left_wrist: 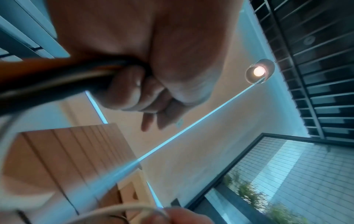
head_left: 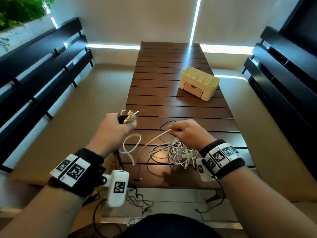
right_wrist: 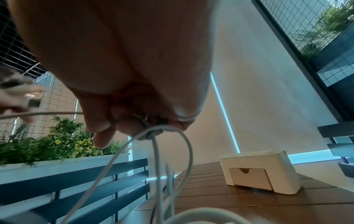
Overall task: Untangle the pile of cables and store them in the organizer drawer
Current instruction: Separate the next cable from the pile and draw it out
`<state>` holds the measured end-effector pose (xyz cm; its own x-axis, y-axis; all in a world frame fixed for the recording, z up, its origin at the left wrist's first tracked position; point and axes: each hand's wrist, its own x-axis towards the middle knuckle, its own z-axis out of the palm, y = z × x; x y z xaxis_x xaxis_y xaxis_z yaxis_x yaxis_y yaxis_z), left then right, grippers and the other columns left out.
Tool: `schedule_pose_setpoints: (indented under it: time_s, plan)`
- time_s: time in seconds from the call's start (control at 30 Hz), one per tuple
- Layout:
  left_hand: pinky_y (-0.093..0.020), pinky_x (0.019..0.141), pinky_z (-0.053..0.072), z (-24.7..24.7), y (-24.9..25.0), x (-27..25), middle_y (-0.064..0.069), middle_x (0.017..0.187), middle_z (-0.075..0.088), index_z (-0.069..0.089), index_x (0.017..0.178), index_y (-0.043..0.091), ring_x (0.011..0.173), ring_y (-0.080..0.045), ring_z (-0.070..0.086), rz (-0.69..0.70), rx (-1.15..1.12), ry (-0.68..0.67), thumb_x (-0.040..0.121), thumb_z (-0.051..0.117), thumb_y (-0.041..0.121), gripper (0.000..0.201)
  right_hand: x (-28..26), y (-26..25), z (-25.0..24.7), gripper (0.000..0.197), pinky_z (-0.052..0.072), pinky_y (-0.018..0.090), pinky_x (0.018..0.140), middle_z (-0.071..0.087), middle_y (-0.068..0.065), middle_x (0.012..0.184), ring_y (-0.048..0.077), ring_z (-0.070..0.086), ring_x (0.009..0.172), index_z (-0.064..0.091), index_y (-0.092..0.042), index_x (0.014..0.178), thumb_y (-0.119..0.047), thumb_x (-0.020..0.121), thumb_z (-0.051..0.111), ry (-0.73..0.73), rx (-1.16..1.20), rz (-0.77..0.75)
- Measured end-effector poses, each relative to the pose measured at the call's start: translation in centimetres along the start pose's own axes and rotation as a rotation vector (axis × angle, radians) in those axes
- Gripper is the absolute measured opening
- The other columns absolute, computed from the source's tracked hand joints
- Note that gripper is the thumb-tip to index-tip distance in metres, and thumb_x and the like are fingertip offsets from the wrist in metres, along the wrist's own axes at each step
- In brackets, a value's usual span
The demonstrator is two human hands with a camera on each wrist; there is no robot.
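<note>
1. Head view: the left hand [head_left: 114, 128] gripped a bundle of cable plugs [head_left: 129, 115] above the table [head_left: 173, 107]; the right hand [head_left: 186, 133] pinched a white cable [head_left: 155, 138] rising from the tangled pile [head_left: 178, 153]. The organizer [head_left: 199, 83] stood well beyond, its drawer [head_left: 193, 89] closed.
2. Left wrist view: fingers [left_wrist: 122, 89] curled round dark cables [left_wrist: 57, 78].
3. Right wrist view: fingers [right_wrist: 107, 121] pinched white cable loops [right_wrist: 172, 128].

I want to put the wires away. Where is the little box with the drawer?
In the head view the cream organizer sits on the wooden table, far right side, beyond the right hand and the white cable pile. Its drawer is closed.
</note>
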<state>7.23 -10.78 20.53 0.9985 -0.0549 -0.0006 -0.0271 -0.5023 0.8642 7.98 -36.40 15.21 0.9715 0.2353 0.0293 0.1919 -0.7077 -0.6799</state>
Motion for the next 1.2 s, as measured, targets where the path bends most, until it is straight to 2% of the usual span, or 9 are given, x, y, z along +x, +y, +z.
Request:
schedule_pose_setpoints:
  time_s: [0.1,0.23,0.43,0.67,0.77,0.87,1.0,1.07,1.2]
  plan:
    - [-0.016,0.053,0.038,1.8,1.8,-0.1,0.008,0.064,0.059,0.07,0.078,0.018,0.054,0.0,0.05,0.092,0.058,-0.13,0.092,0.072,0.024,0.015,0.6,-0.4,1.2,0.018,0.049,0.028,0.087,0.07,-0.015,0.089,0.003,0.06,0.084,0.077,-0.02,0.108,-0.023,0.096,0.064,0.033,-0.075,-0.08]
    - [-0.017,0.052,0.035,4.7,2.2,0.8,0.009,0.06,0.055,0.058,0.067,0.022,0.048,0.002,0.046,0.11,0.201,-0.323,0.094,0.069,0.028,0.029,1.1,-1.5,0.6,0.013,0.042,0.019,0.072,0.064,-0.018,0.077,0.0,0.055,0.071,0.076,-0.014,0.094,-0.013,0.095,0.063,0.149,-0.048,-0.197]
    - [-0.021,0.052,0.036,4.2,3.4,1.5,0.005,0.061,0.054,0.06,0.07,0.015,0.049,-0.003,0.044,0.199,0.167,-0.248,0.094,0.069,0.027,0.028,1.0,-0.4,0.2,0.014,0.034,0.021,0.075,0.058,-0.017,0.081,-0.003,0.05,0.077,0.069,-0.019,0.095,-0.023,0.1,0.057,0.177,-0.068,-0.12]
    - [-0.031,0.046,0.014,1.0,5.6,1.7,-0.001,0.057,0.025,0.058,0.083,0.008,0.046,-0.012,0.02,0.086,-0.558,-0.315,0.099,0.055,0.008,0.016,1.5,5.3,1.5,0.023,0.026,0.037,0.103,0.053,-0.019,0.119,0.006,0.044,0.122,0.062,-0.041,0.12,-0.046,0.099,0.053,0.126,-0.197,0.125]
    - [-0.026,0.043,0.014,0.7,4.8,1.9,0.001,0.054,0.024,0.057,0.082,0.007,0.043,-0.01,0.02,0.068,-0.637,-0.21,0.099,0.055,0.007,0.017,2.4,4.9,0.2,0.025,0.019,0.03,0.097,0.051,-0.014,0.133,0.008,0.039,0.129,0.066,-0.039,0.12,-0.045,0.098,0.055,0.239,-0.219,0.093]
    - [-0.019,0.039,0.019,0.2,2.9,2.7,0.001,0.054,0.024,0.057,0.09,0.002,0.039,-0.008,0.021,0.017,-0.535,-0.121,0.099,0.056,0.005,0.009,2.3,4.9,-0.7,0.016,0.028,0.038,0.107,0.049,-0.018,0.125,0.009,0.042,0.125,0.072,-0.041,0.104,-0.045,0.09,0.066,0.361,-0.059,0.031]
    - [-0.02,0.04,0.023,0.8,0.1,2.7,0.002,0.053,0.033,0.06,0.077,0.013,0.041,-0.011,0.026,-0.141,-0.329,-0.159,0.096,0.063,0.008,0.02,1.2,5.6,-0.3,0.016,0.045,0.023,0.094,0.052,-0.008,0.113,0.014,0.053,0.111,0.069,-0.035,0.097,-0.025,0.087,0.076,0.129,0.058,0.22]
    - [-0.023,0.044,0.03,1.5,-0.8,2.1,0.01,0.048,0.044,0.064,0.073,0.017,0.041,-0.008,0.036,-0.15,-0.166,-0.151,0.094,0.068,0.012,0.021,0.6,6.1,0.5,0.02,0.055,0.031,0.088,0.064,-0.004,0.102,0.019,0.064,0.099,0.069,-0.031,0.083,-0.013,0.084,0.077,0.067,0.103,0.311]
    - [-0.026,0.048,0.032,2.2,-2.3,1.5,0.015,0.044,0.044,0.066,0.076,0.012,0.039,-0.004,0.036,-0.166,-0.075,-0.154,0.094,0.069,0.017,0.018,-0.2,5.6,0.9,0.021,0.057,0.031,0.077,0.07,0.0,0.089,0.014,0.068,0.082,0.071,-0.02,0.074,-0.001,0.081,0.076,0.289,0.231,0.285]
